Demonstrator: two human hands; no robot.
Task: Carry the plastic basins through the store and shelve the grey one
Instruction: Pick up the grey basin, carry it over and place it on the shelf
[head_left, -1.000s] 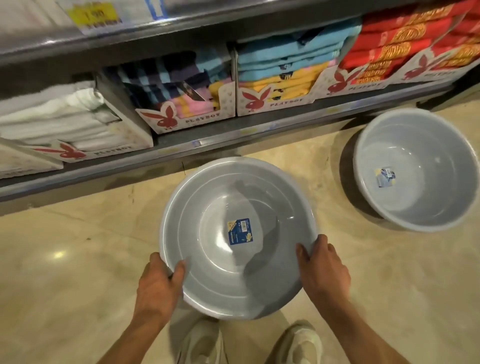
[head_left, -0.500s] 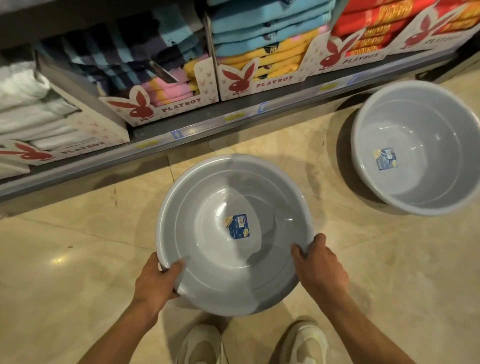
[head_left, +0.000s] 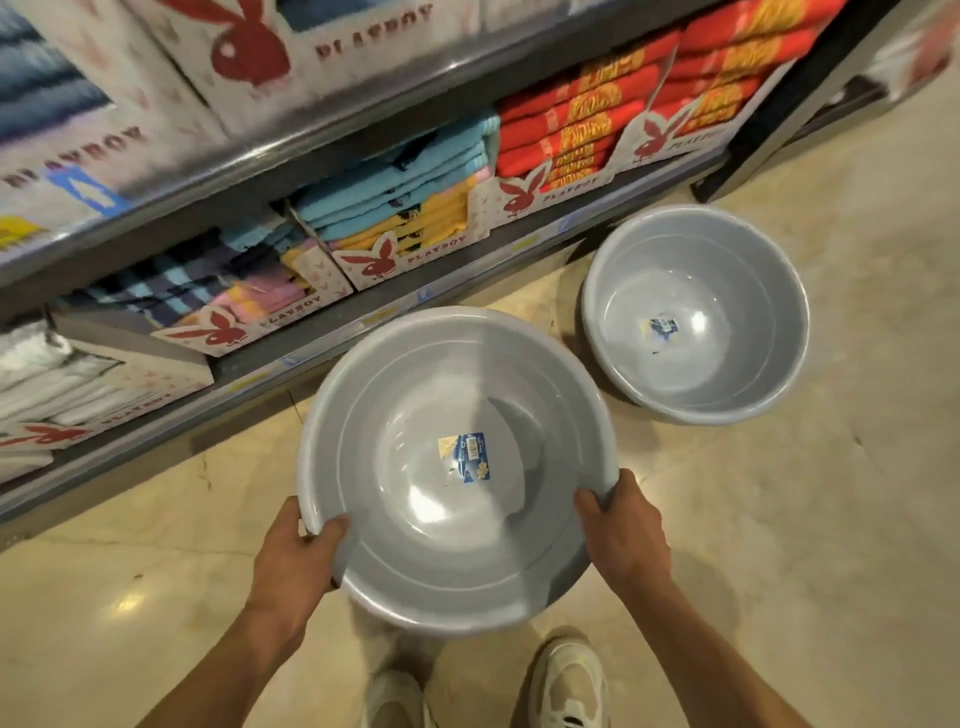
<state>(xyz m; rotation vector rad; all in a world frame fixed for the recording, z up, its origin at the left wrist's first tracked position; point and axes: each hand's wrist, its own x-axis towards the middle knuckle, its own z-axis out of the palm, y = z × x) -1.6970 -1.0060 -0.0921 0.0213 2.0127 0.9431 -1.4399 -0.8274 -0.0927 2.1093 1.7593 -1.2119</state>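
— Grey plastic, item one: basin (head_left: 457, 467), held up off the floor in front of the person's legs, mouth up, blue-and-yellow sticker (head_left: 466, 457) at its centre. Status?

— Carrying step, by my reckoning. Left hand (head_left: 296, 561) clamped on the near-left rim, thumb hooked inside the wall, fingers out of sight underneath. Right hand (head_left: 621, 535) the same on the near-right rim, thumb over the lip. Both curled tight on the edge, neither spread.

— Item two?

— Second grey basin (head_left: 696, 312), deeper, standing on the tiled floor (head_left: 831, 519) to the right, near the foot of the shelving (head_left: 332, 322), well clear of both hands. Own sticker inside.

— Shelf contents?

— Folded towels in printed cartons: white, striped, blue and yellow, red. No bare slot for a basin that I can see.

— Next move?

— Probably walking on with it level; nothing here says which shelf takes it. A wide rim like that wants both grips kept even, or it tips.
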